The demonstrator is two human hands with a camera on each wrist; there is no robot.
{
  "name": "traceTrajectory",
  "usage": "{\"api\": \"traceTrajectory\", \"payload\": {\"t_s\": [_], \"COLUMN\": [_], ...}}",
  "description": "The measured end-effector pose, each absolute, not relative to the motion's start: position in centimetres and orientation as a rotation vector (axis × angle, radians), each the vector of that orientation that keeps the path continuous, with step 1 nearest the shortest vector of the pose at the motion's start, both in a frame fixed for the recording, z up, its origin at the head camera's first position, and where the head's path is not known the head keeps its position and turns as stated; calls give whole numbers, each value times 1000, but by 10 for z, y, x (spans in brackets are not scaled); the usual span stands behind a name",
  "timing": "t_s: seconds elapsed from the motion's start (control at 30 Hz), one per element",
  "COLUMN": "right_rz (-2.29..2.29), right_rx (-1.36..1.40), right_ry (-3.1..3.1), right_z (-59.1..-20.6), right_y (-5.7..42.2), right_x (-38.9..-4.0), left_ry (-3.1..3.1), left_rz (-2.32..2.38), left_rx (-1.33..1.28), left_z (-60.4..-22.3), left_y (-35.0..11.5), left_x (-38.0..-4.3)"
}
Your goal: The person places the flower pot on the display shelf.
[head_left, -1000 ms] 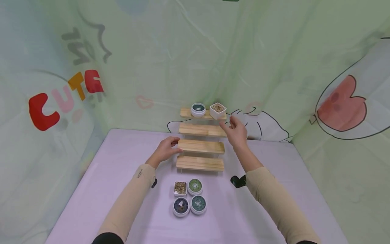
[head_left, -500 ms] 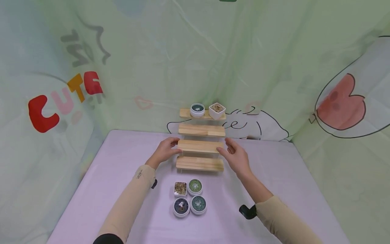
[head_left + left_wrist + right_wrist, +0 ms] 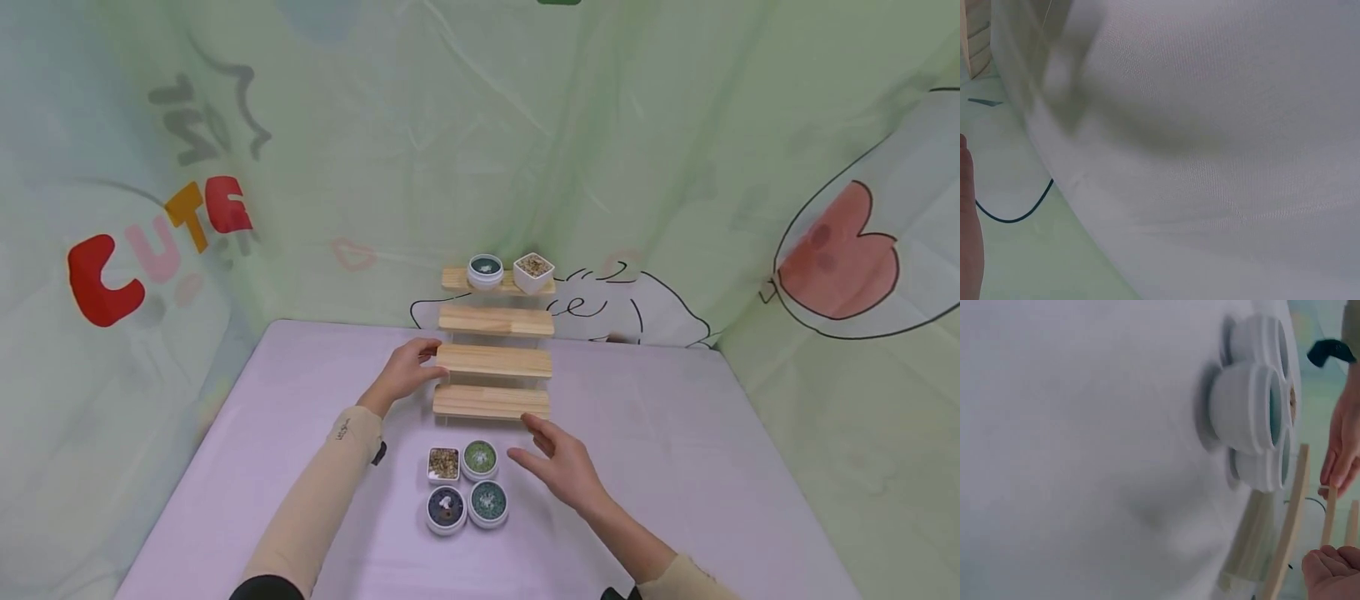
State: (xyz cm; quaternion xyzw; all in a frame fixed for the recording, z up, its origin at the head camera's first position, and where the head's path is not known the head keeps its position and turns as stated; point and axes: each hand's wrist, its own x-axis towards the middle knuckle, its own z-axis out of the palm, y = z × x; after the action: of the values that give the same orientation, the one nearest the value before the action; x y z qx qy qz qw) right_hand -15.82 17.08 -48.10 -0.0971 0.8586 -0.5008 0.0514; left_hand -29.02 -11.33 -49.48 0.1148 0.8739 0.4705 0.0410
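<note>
A four-tier wooden display stand, so several stepped boards [image 3: 493, 361], stands at the table's far middle. My left hand [image 3: 405, 369] holds the left end of its second board from the bottom, thumb in front and fingers behind. My right hand [image 3: 564, 467] hovers with loosely spread, empty fingers right of a cluster of small white pots. In that cluster are a square pot of brown grit [image 3: 444, 464], a round green-topped pot [image 3: 480, 458], a round teal-topped pot [image 3: 489, 502] and a round dark-topped pot [image 3: 446, 507].
On the top board sit a round dark-topped pot [image 3: 485, 271] and a square pot of brown grit [image 3: 533, 272]. A pale lilac cloth covers the table [image 3: 660, 450]. Printed green curtains [image 3: 420, 150] hang behind and at both sides.
My right hand has come down from beside the top board, past the stand's right end, to the pots in front. The left hand stays at the stand; no pot has moved.
</note>
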Motion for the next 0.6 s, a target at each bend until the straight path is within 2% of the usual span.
{"api": "traceTrajectory", "payload": {"t_s": [0.6], "right_rz": [-1406], "right_rx": [-501], "right_ry": [2461], "right_z": [-519], "right_y": [167], "right_x": [-115], "left_ry": [2673], "left_rz": [1442], "left_rx": [334], "left_z": [-496], "left_y": [-114], "left_x": [-290]}}
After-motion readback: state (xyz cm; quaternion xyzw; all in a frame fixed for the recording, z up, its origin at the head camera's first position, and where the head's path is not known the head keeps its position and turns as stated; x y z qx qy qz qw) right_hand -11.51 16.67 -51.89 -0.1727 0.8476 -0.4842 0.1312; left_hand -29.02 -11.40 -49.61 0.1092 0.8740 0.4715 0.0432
